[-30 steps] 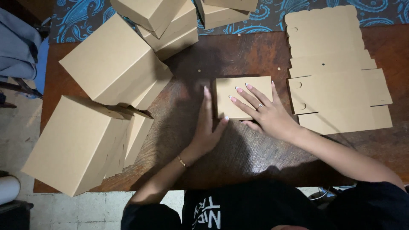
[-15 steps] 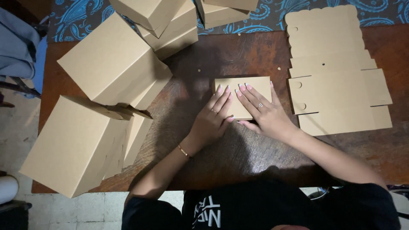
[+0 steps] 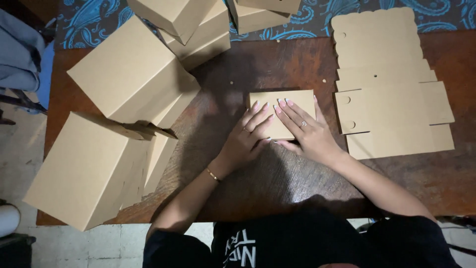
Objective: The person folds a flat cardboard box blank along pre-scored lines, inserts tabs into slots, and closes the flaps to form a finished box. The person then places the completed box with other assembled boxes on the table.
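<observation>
Both hands, left (image 3: 246, 140) and right (image 3: 307, 133), lie flat and open, pressing the cardboard piece (image 3: 281, 110). Finished boxes (image 3: 130, 74) pile left of it, flat blanks (image 3: 391, 106) wait right.

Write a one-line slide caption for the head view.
Both hands, left hand and right hand, press flat on a small cardboard piece on a wooden table.

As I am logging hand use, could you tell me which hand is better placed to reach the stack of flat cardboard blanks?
Probably the right hand: it rests on the folded cardboard piece, nearest the stack of flat blanks.
</observation>
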